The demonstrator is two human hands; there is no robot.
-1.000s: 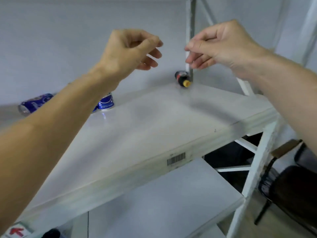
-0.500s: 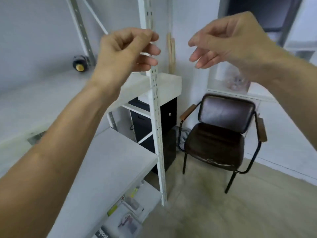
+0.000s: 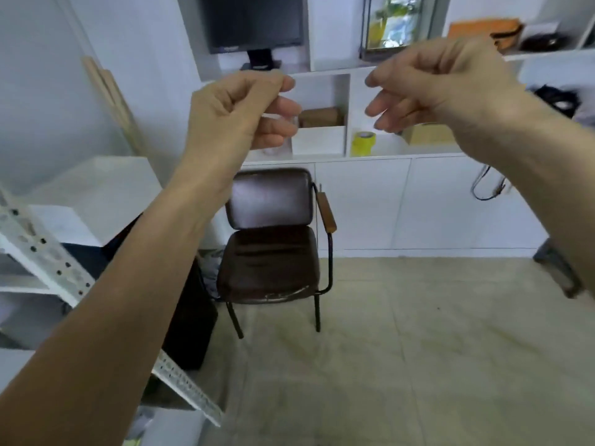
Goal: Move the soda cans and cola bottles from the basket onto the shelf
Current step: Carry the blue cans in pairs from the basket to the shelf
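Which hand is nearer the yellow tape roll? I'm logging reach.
Right in this view. The right hand is up-right of the tape roll; the left hand is farther left.

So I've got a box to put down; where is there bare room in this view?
The floor right of the brown chair, below the white cabinets, is bare. The chair seat is free too. The cubbies around the yellow tape roll are crowded. Both the left hand and right hand hold nothing.

Office: monitor (image 3: 254, 22), chair (image 3: 270, 239), wall cabinets (image 3: 363, 201).
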